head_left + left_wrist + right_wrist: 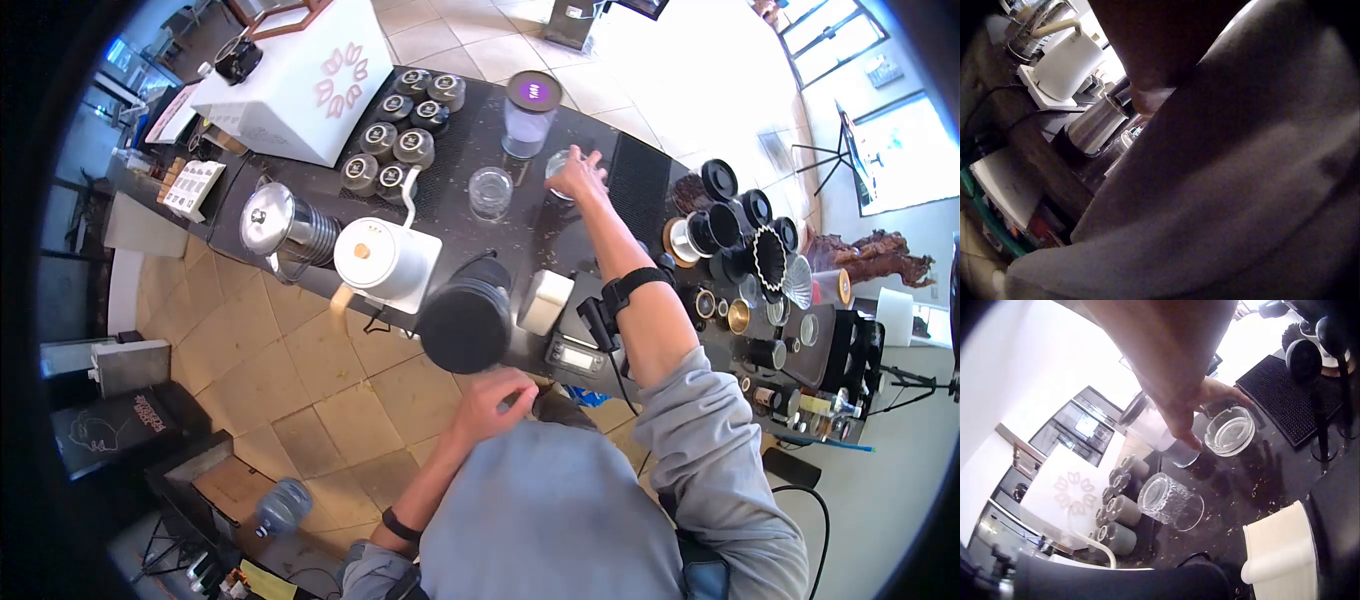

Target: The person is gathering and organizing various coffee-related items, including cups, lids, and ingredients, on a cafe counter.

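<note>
My right hand (580, 178) reaches across the dark table to a clear glass ashtray (1230, 432). Its fingers are spread, with the thumb at the near side of the ashtray and the other fingertips over its far rim. Left of that hand, a textured clear glass (1169, 501) stands upside down. A clear canister (527, 130) with a dark lid and purple label stands just behind. My left hand (497, 400) hangs by the front table edge, fingers loosely curled with nothing in them, near a black round-topped container (465, 332). In the left wrist view, the grey shirt covers most of the picture.
A white gooseneck kettle (370, 258) and a metal press pot (280, 225) stand left. Several upturned cups (414, 147) sit on a mat behind. A cream-coloured block (546, 301) and a scale (580, 355) lie in front. Coffee drippers (712, 228) crowd the right.
</note>
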`<state>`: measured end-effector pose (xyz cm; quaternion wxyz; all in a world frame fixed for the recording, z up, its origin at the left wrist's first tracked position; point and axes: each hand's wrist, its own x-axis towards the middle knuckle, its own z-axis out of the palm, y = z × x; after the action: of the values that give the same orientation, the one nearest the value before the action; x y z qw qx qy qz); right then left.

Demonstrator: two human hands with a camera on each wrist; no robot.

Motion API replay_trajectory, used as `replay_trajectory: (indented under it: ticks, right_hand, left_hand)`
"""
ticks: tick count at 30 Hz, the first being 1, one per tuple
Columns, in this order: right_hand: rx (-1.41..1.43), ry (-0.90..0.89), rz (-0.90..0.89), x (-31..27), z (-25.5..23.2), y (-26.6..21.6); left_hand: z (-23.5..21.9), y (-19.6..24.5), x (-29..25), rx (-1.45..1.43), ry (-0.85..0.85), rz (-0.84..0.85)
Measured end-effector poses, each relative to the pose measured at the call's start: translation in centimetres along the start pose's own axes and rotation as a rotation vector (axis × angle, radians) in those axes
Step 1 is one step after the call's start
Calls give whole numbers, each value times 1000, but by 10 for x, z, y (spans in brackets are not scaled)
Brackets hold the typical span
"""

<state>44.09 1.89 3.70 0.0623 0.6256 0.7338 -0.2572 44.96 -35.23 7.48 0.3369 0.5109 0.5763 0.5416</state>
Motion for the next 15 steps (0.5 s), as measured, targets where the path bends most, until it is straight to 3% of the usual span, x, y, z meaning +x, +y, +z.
replay_trajectory:
  ticks: [4,5,7,9,15]
  right_hand:
    - [-119,-53,123,21,14,-3]
    - [-187,-56,86,57,38,14]
    - [-184,-109,128,45,27,5]
    - [-235,-126,70,88,49,31]
    - [-238,-143,58,75,31,24]
  left_hand:
    - [-26,0,-17,17,-100,-54]
    - [-34,-3,-21,38,-155,-78]
    - [-46,-1,-23,63,-109,-77]
    - [-53,0,-26,83,-73,-80]
    - [-61,-10,-31,86,-143,-89]
